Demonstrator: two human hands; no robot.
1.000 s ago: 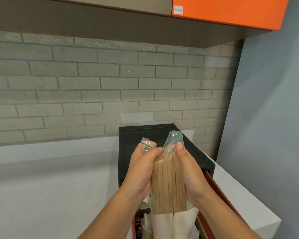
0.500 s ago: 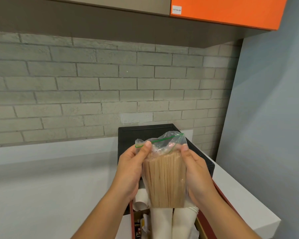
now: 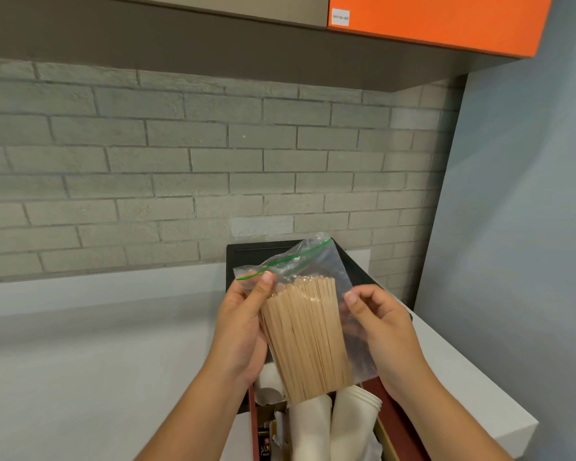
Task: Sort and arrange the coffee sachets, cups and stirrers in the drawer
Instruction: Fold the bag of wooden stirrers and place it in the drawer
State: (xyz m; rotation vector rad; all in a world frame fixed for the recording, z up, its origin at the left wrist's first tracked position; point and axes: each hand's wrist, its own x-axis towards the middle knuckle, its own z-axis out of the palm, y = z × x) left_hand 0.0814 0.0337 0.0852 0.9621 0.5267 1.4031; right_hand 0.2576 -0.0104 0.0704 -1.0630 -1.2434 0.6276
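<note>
White counter; stirrer bag gripped by left hand fingers, right hand fingers pinching bag edge

Open room to the left over the white bench. Straight ahead the black box blocks the way; the grey wall hems the right, and stacked cups crowd the drawer below.
</note>
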